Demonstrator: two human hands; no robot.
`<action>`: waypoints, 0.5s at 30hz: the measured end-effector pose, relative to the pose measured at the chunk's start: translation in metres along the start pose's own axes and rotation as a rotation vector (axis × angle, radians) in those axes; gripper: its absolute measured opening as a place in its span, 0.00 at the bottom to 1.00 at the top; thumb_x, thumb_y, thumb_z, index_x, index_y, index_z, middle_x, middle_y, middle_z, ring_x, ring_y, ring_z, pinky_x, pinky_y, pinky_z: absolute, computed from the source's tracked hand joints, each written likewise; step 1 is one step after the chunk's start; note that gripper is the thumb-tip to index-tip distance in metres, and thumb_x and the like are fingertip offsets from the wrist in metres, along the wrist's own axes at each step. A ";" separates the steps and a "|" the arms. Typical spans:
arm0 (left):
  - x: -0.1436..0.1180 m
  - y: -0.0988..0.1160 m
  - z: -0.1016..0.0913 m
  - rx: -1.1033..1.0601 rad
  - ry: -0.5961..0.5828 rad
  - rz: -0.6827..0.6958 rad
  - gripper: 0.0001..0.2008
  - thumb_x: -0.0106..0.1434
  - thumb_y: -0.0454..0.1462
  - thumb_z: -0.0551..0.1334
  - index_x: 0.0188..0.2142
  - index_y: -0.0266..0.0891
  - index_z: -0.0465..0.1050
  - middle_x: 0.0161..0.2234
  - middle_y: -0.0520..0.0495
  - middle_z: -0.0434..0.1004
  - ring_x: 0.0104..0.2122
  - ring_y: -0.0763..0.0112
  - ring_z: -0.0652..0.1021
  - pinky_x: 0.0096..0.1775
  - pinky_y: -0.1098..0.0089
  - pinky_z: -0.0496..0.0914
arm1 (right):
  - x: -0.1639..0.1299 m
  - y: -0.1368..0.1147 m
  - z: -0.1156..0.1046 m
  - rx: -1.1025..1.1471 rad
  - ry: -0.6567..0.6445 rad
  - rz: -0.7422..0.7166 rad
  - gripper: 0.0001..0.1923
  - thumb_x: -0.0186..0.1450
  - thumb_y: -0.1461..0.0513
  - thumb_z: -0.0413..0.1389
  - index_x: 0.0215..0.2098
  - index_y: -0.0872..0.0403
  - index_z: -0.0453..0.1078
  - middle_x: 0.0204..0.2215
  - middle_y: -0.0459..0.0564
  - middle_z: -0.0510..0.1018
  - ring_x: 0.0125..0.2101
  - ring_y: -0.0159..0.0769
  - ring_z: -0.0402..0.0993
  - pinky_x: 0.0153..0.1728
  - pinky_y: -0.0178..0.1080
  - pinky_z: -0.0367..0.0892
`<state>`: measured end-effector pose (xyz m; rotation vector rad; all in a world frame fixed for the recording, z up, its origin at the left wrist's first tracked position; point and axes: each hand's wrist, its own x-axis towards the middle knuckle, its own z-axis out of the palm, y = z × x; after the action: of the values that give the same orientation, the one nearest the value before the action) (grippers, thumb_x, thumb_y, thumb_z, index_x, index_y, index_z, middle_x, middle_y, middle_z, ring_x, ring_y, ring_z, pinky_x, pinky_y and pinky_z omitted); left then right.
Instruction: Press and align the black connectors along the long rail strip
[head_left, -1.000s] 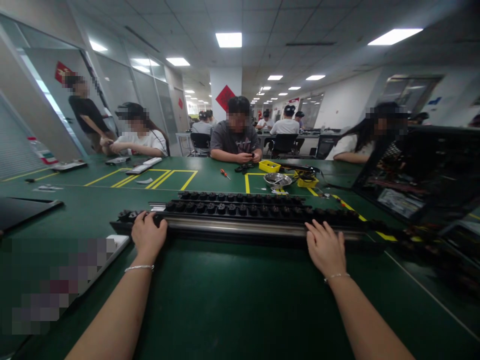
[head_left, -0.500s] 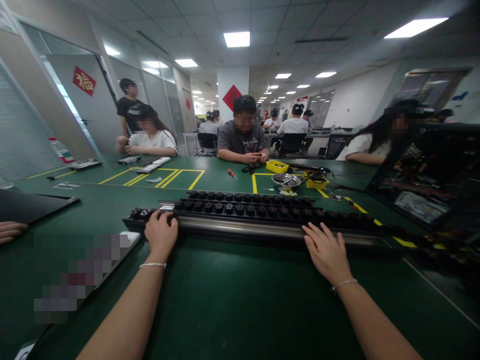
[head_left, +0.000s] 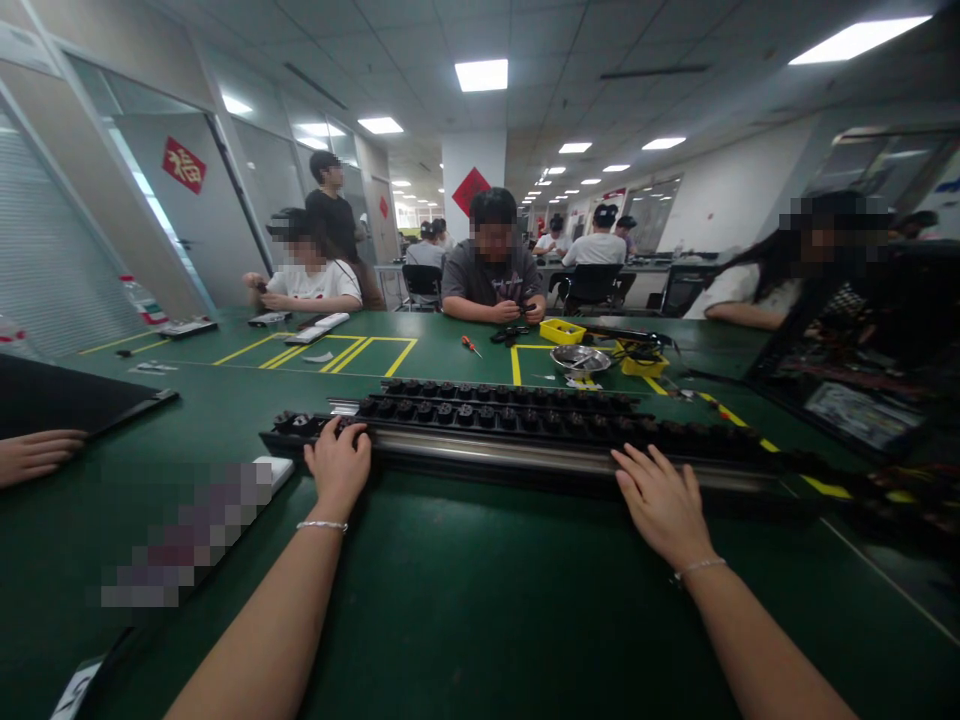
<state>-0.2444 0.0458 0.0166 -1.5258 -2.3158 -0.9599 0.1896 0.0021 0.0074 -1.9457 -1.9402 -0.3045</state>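
Observation:
A long black strip-shaped unit (head_left: 480,425) lies across the green table, with a row of round black sockets along its top and a shiny metal face toward me. At its left end, my left hand (head_left: 339,468) rests with bent fingers over the near edge, apart from one another. My right hand (head_left: 664,500) touches the metal face farther right, fingers spread and fairly flat. A second socketed black strip (head_left: 510,392) lies right behind the first. The undersides of my left fingertips are hidden.
Left of me lie a long white-ended strip (head_left: 274,470), partly blurred out, and a black panel (head_left: 82,400) beside another person's hand (head_left: 41,455). Farther back are a screwdriver (head_left: 470,346), metal bowl (head_left: 579,360) and yellow bin (head_left: 562,332). An open black case (head_left: 862,370) stands right.
The view has turned slightly left, so the table and strips appear shifted right. Both my hands keep their places on the strip. The standing person at the back has moved right.

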 end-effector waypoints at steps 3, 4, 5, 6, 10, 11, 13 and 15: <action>0.000 -0.001 0.001 -0.007 -0.002 0.015 0.15 0.62 0.39 0.52 0.43 0.43 0.75 0.57 0.40 0.64 0.56 0.55 0.65 0.56 0.41 0.52 | 0.000 0.000 0.001 0.004 -0.005 0.003 0.26 0.68 0.51 0.34 0.56 0.46 0.64 0.58 0.44 0.65 0.61 0.43 0.51 0.58 0.60 0.45; 0.000 -0.001 0.001 -0.006 0.000 0.023 0.15 0.62 0.39 0.52 0.43 0.43 0.75 0.56 0.40 0.64 0.56 0.55 0.65 0.56 0.42 0.53 | 0.001 0.000 0.001 0.005 -0.006 0.004 0.26 0.68 0.51 0.34 0.56 0.46 0.64 0.58 0.44 0.65 0.61 0.43 0.51 0.58 0.60 0.45; 0.000 -0.001 0.002 -0.005 0.004 0.033 0.15 0.62 0.39 0.52 0.43 0.43 0.75 0.56 0.40 0.64 0.55 0.55 0.66 0.56 0.43 0.54 | 0.001 0.001 0.001 0.007 -0.007 0.004 0.27 0.68 0.51 0.34 0.56 0.46 0.64 0.58 0.44 0.65 0.61 0.43 0.51 0.58 0.60 0.45; 0.000 -0.002 0.002 -0.004 0.008 0.046 0.16 0.62 0.38 0.52 0.43 0.43 0.75 0.56 0.40 0.65 0.55 0.56 0.66 0.56 0.44 0.55 | 0.000 0.001 0.001 0.009 -0.006 0.004 0.27 0.68 0.51 0.34 0.56 0.46 0.64 0.58 0.44 0.65 0.61 0.43 0.52 0.58 0.60 0.45; -0.001 -0.001 0.003 0.008 0.025 0.090 0.16 0.61 0.38 0.52 0.44 0.42 0.75 0.55 0.39 0.66 0.53 0.56 0.69 0.55 0.49 0.59 | 0.000 0.003 0.003 0.012 0.008 -0.001 0.26 0.67 0.51 0.35 0.55 0.45 0.66 0.57 0.45 0.66 0.60 0.43 0.53 0.58 0.59 0.46; -0.002 -0.001 0.003 0.011 0.029 0.097 0.16 0.61 0.38 0.52 0.44 0.42 0.75 0.55 0.39 0.66 0.53 0.55 0.69 0.54 0.49 0.59 | 0.000 0.003 0.003 0.010 0.014 -0.003 0.26 0.67 0.51 0.35 0.55 0.45 0.66 0.57 0.45 0.66 0.60 0.43 0.54 0.58 0.59 0.46; -0.003 0.000 0.002 0.014 0.033 0.111 0.16 0.61 0.38 0.52 0.44 0.42 0.76 0.54 0.39 0.66 0.52 0.55 0.69 0.54 0.48 0.59 | 0.000 0.003 0.003 0.004 0.019 -0.007 0.26 0.67 0.51 0.35 0.54 0.45 0.66 0.57 0.45 0.66 0.59 0.43 0.55 0.58 0.59 0.47; -0.003 0.001 0.002 0.013 0.037 0.124 0.16 0.61 0.38 0.52 0.43 0.43 0.76 0.54 0.39 0.67 0.53 0.56 0.69 0.55 0.49 0.59 | 0.000 0.003 0.002 -0.006 0.019 -0.012 0.25 0.67 0.51 0.35 0.54 0.45 0.66 0.57 0.45 0.66 0.59 0.42 0.55 0.58 0.58 0.47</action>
<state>-0.2420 0.0452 0.0134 -1.6109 -2.1701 -0.9318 0.1923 0.0033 0.0050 -1.9286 -1.9422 -0.3317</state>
